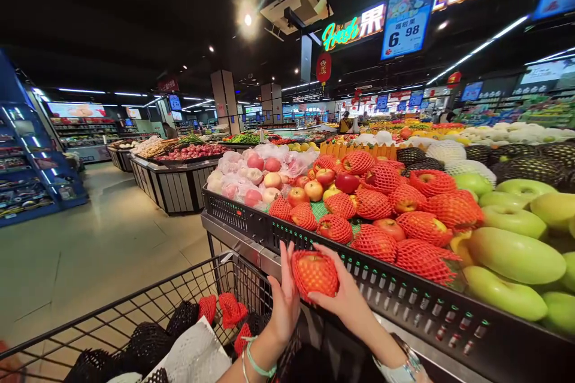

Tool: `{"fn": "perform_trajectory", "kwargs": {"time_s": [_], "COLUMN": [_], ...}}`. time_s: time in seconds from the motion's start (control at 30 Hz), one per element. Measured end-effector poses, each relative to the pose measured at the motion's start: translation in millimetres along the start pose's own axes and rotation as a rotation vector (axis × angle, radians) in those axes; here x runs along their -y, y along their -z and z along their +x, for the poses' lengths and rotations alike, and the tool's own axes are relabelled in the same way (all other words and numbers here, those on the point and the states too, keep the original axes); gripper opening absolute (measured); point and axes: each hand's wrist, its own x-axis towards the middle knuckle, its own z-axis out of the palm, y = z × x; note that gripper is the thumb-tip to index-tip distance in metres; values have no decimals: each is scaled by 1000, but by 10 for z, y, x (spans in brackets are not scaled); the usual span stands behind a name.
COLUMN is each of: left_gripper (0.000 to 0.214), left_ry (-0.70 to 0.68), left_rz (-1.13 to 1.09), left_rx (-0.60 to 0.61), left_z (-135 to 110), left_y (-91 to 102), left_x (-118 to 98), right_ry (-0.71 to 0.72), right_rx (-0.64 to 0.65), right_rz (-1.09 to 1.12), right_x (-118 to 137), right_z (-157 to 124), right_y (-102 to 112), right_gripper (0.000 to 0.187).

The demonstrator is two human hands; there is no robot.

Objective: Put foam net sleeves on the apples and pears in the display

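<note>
An apple in a red foam net (315, 274) is gripped by my right hand (344, 290), in front of the display's black rim. Close beside it on the left, my left hand (284, 299) has its fingers stretched upward and the thumb apart. Its palm side faces the apple; whether it touches the net I cannot tell. Behind both hands lie more red-netted apples (375, 242) in a black crate (242, 221). Below and to the left is a black wire shopping cart (135, 298), holding red-netted fruit (231, 310), black-netted items (148, 341) and a whitish sheet (193, 356).
Large green apples (516, 254) fill the right of the display, with bagged pink apples (256, 173) at its left. Across the aisle floor (108, 239) stands a vegetable stand (175, 185). A blue shelf (36, 161) is at far left. A person (345, 124) is in the background.
</note>
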Motion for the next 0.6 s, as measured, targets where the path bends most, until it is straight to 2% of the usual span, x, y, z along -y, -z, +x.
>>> {"fn": "perform_trajectory", "kwargs": {"time_s": [0.07, 0.13, 0.17, 0.23, 0.27, 0.33, 0.43, 0.5, 0.6], "left_gripper": [88, 84, 81, 70, 62, 46, 36, 35, 33], "left_ry": [-151, -259, -283, -293, -286, -269, -207, -109, 94], "left_rz": [77, 144, 183, 285, 331, 409, 538, 638, 818], "left_rx": [-63, -199, -288, -478, -550, -656, -797, -877, -912], "left_z": [93, 222, 296, 453, 528, 655, 739, 698, 496], "left_y": [53, 166, 256, 508, 669, 1044, 1657, 2023, 2397], "left_x": [-102, -231, -305, -468, -554, -717, -853, -803, -501], "right_ry": [206, 371, 391, 313, 248, 160, 113, 116, 181], "right_rx": [-143, -330, -393, -347, -312, -262, -275, -303, -324], "right_rz": [-253, -471, -577, -864, -978, -1073, -1074, -1066, -1032], "right_x": [96, 188, 207, 160, 100, -54, -234, -275, -257], "right_z": [261, 618, 810, 1159, 1294, 1460, 1504, 1480, 1464], "right_y": [65, 152, 198, 276, 300, 309, 276, 270, 298], "right_gripper": [67, 60, 58, 56, 54, 49, 49, 51, 48]}}
